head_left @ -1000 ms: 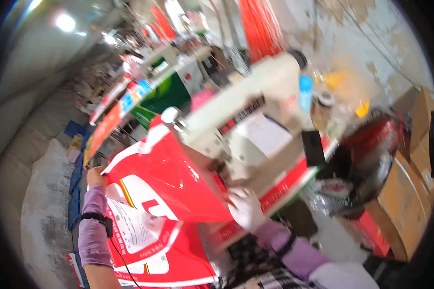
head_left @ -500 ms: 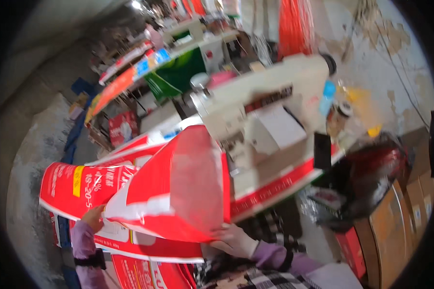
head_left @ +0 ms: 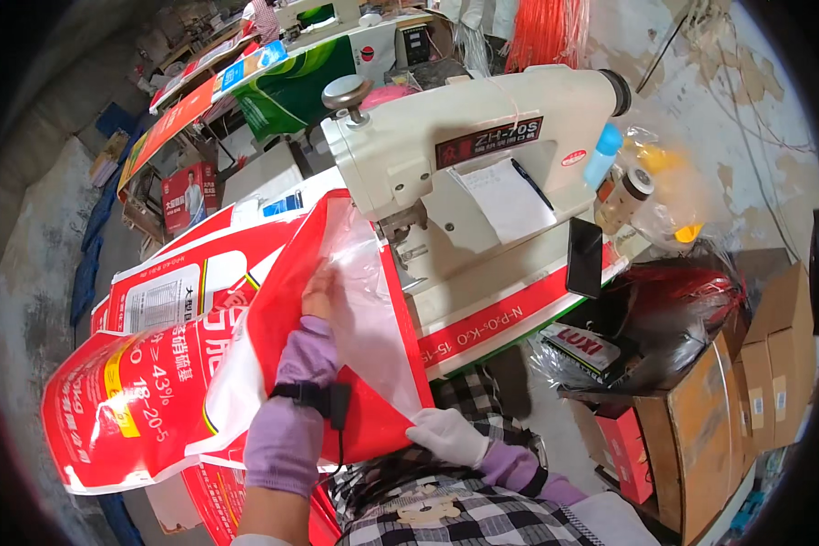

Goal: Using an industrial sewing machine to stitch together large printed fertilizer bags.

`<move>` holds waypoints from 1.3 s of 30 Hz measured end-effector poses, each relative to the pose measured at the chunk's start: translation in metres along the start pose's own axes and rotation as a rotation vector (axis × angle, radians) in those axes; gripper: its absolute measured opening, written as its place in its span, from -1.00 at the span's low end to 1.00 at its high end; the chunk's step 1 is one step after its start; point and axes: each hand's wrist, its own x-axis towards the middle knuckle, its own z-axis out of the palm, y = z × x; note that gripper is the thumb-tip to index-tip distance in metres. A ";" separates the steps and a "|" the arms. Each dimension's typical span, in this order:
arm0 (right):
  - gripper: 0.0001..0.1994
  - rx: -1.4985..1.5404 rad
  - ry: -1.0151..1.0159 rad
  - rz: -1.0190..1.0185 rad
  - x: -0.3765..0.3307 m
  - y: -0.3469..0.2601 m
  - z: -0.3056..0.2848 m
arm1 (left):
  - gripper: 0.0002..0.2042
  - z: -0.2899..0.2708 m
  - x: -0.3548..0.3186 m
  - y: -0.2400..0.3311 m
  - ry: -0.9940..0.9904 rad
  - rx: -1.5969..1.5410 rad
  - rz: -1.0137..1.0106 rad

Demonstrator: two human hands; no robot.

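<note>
A big red-and-white woven plastic bag (head_left: pixel 246 364) lies across my lap and the sewing machine bed, its mouth spread apart. My left hand (head_left: pixel 317 293), in a purple sleeve with a black strap, reaches into the mouth. Its fingers lie stretched out against the inner side. At the bag's near right corner, my right hand (head_left: pixel 448 437), in a white glove, is closed on the edge. Just beyond the bag's right edge stands the head of a cream industrial sewing machine (head_left: pixel 446 136), its needle area beside the mouth.
A black phone (head_left: pixel 584 257) and a paper sheet with a pen (head_left: pixel 532 185) rest on the machine. Right of it are a thread cone (head_left: pixel 630 196), a blue bottle (head_left: pixel 602 155) and cardboard boxes (head_left: pixel 710 437). A person (head_left: pixel 262 20) works at a far table.
My left hand has moved from the bag's left side, rightward and away from me, into its mouth. The bag's mouth has sunk flatter; my right hand stays at the corner.
</note>
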 end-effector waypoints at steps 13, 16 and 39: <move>-0.69 -0.189 -0.026 -0.303 0.022 -0.060 0.015 | -0.49 0.052 -0.055 0.025 -0.222 1.277 0.745; -0.70 -0.249 -0.020 -0.323 0.022 -0.057 0.009 | -0.52 0.082 -0.100 0.010 -0.069 1.341 0.598; -0.60 -0.684 0.171 -0.482 0.103 -0.013 0.037 | -0.39 -0.278 -0.202 0.155 -0.022 1.999 0.548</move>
